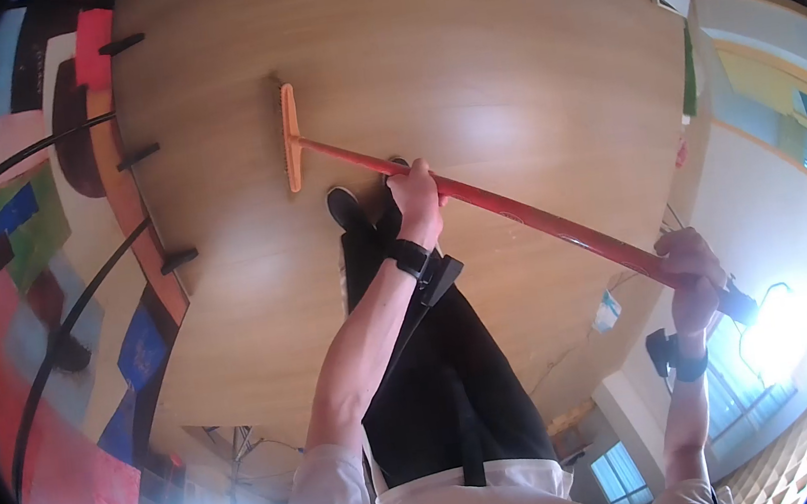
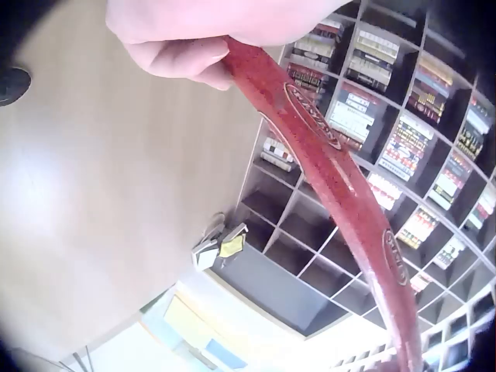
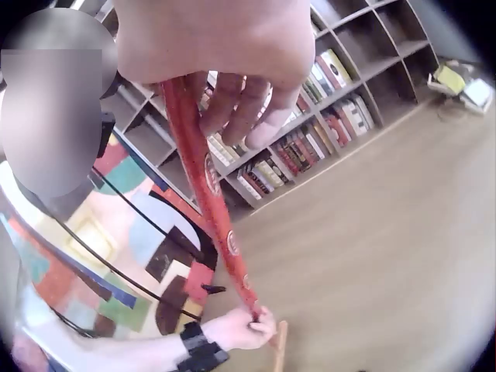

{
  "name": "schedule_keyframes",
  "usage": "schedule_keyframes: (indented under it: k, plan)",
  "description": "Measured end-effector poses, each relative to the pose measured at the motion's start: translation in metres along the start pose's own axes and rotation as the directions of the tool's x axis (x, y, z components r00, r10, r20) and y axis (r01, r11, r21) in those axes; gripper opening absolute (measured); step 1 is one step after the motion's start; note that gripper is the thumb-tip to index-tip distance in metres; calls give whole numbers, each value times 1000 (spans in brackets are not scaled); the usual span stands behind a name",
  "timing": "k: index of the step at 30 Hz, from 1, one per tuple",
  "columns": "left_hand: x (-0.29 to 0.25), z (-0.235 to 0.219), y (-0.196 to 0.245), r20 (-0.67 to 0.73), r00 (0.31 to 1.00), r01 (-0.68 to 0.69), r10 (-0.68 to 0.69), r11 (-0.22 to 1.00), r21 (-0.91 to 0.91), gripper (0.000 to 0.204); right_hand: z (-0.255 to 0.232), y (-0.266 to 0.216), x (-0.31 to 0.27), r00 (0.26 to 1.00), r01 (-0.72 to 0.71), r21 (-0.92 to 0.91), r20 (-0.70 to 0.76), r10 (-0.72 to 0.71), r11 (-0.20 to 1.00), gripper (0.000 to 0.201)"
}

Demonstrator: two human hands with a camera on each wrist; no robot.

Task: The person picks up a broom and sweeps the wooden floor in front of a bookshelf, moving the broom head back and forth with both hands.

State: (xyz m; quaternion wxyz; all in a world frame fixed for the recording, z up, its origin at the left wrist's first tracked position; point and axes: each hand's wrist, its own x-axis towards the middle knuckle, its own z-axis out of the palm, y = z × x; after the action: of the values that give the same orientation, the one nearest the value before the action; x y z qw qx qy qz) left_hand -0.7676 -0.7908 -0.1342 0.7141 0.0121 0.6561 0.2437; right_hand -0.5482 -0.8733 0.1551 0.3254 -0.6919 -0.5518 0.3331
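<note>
A push broom with a long red handle and a narrow orange head slants across the head view. Its head lies over the wooden floor, just beyond the person's shoes. Lower down the handle, the left hand grips it with fingers curled round. The right hand holds the handle near its upper end, where a dark tip sticks out past the fist. Oval printed labels mark the red handle in the left wrist view. Seen from the right wrist, the handle runs down from the right fist to the left hand.
Wooden floor spreads around the feet. Along the left stands a colourful patterned panel with black curved rods and dark feet jutting onto the floor. Shelves of books line a wall. A shoe stands close to the broom head.
</note>
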Motion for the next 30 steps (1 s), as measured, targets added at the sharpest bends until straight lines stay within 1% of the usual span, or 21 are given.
schedule_keyframes:
  k: [1,2,3,4,5,7,9,11,12,14,15,16,17,18,20,22,23,24,25,28,30]
  plan:
    - [0,-9,9,-21,1000,-18,17,999,-38,18,10,0,-1,998,17,-17,-53,-18,1000,34]
    - [0,-17,18,-43,999,-35,32,996,-77,17,22,0,0,998,29,-11,-52,-29,1000,34]
    - [2,-31,30,-72,996,-55,49,995,-85,25,37,-1,0,996,25,146,-91,-12,989,33]
    - [6,-47,40,-78,994,-85,77,992,-94,24,52,-5,1,992,25,299,-126,13,954,33]
    - [13,-66,50,-84,991,-115,106,988,-103,23,70,-13,0,985,-69,503,-102,138,861,32]
    - [51,-115,57,-168,973,-172,161,984,-53,20,105,-21,2,991,-77,761,-11,132,644,35]
    - [75,-164,75,-155,977,-148,147,989,2,15,136,-26,1,996,-84,745,67,51,662,39]
    - [83,-192,93,-136,973,-170,188,976,132,15,177,-19,-2,1000,16,757,2,-28,653,42]
    - [94,-209,94,-135,971,-176,198,971,164,15,193,-20,-4,1000,16,751,-3,-20,660,42]
    - [114,-228,97,-158,966,-171,204,965,201,15,219,-20,-4,994,41,779,32,-104,626,45]
    - [120,-233,98,-187,963,-152,193,965,212,16,229,-22,-6,996,57,795,-6,-86,603,44]
    - [132,-246,95,-136,971,-156,196,953,259,16,235,-23,-7,997,67,802,-31,-71,594,43]
    - [129,-246,97,-129,975,-142,181,954,262,16,238,-22,-7,997,76,808,-56,-53,584,43]
    - [127,-244,99,-132,974,-148,186,956,253,16,238,-21,-9,998,70,801,-57,-40,594,43]
    - [134,-243,95,-120,976,-147,181,958,247,17,234,-18,-9,998,53,818,-56,-13,573,42]
    - [145,-247,90,-146,969,-167,202,961,220,15,230,-17,-8,998,46,814,-62,9,579,42]
    - [148,-246,87,-141,971,-159,194,961,228,15,227,-16,-9,998,35,820,-60,25,571,42]
    - [149,-246,83,-165,970,-146,178,971,190,13,225,-14,-10,998,26,828,-58,38,560,41]
    - [149,-241,81,-190,967,-139,167,979,149,11,221,-12,-11,997,25,830,-61,46,557,41]
    - [143,-228,71,-200,965,-141,173,977,161,10,208,0,-14,999,16,836,-41,34,549,40]
    - [137,-207,56,-206,965,-130,165,977,172,11,185,15,-20,999,4,841,-27,35,541,40]
